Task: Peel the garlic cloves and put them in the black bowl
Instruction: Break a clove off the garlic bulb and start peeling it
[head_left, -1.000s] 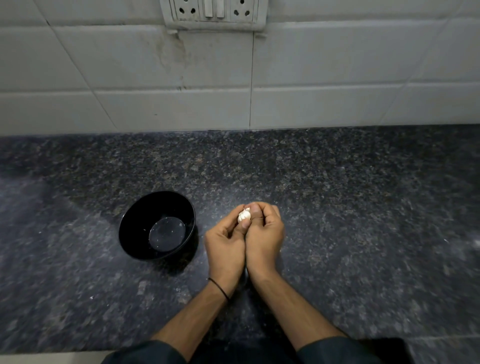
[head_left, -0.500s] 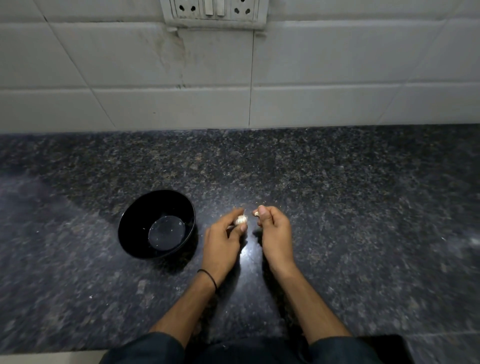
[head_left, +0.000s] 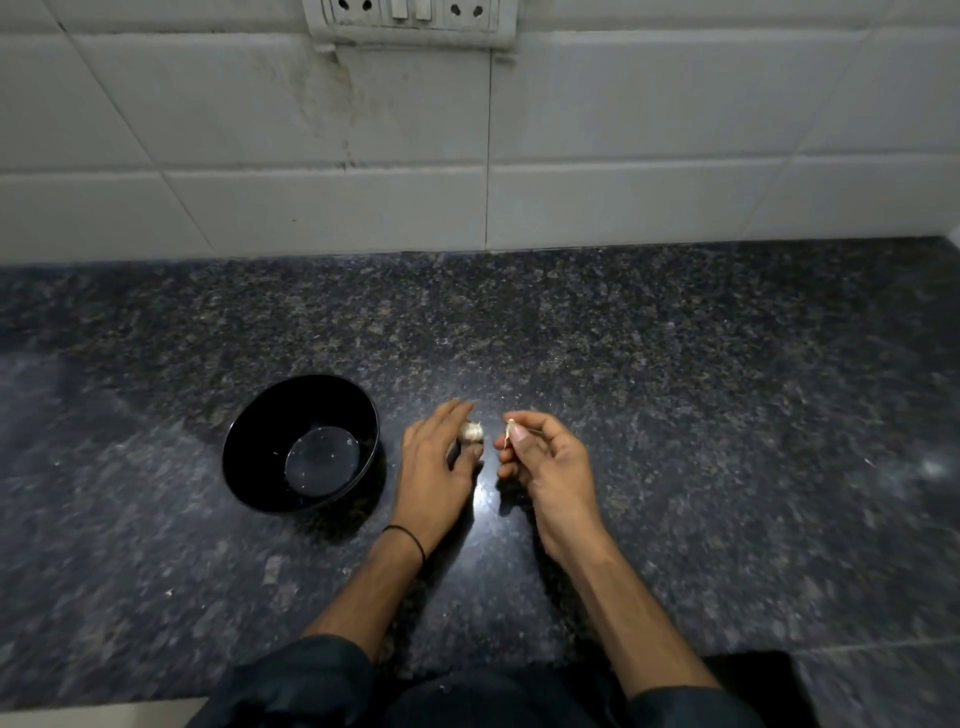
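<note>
Granite counter (head_left: 675, 415), black bowl (head_left: 262, 415) beside left hand (head_left: 434, 467)

The person wears a dark blue-black top; its left sleeve (head_left: 291, 675) and right sleeve (head_left: 696, 712) end near the elbows, leaving both forearms bare. A thin black cord band (head_left: 413, 536) circles the wrist of the left hand (head_left: 434, 467).

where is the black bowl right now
In the head view the black bowl stands on the dark granite counter, left of centre, just beside the left hand, which holds the garlic.
</note>
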